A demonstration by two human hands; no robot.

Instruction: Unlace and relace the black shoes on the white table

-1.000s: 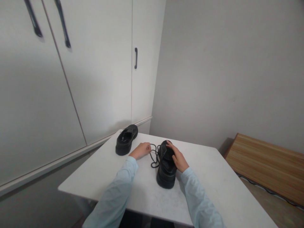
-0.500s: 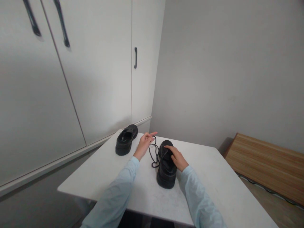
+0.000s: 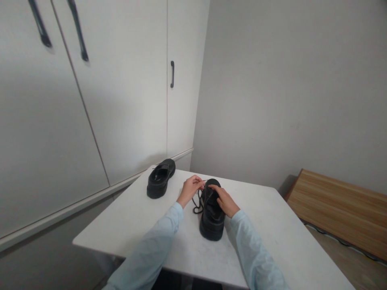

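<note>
- Showing, in the head view, a chunky-soled black lace-up shoe (image 3: 211, 225) sitting on a white tabletop (image 3: 266, 225), heel facing the wearer, toe pointing away.
- Pinching a black shoelace (image 3: 198, 212) between the fingertips of the left hand (image 3: 191, 188), just beside the toe, and trailing a loose loop below.
- Laying the right hand (image 3: 225, 200) across the front upper, fingers bent; not showing whether gripping or merely resting.
- Judging the shoe as probably bottom-heavy, stiff-soled, slightly slick on top, hardly fragile; suggesting bracing by the upper's side.
- Judging the lace as light and limp; suggesting pinching near its tip.
- Showing a second black shoe (image 3: 157, 186) farther left, near white cabinet doors (image 3: 130, 92).
</note>
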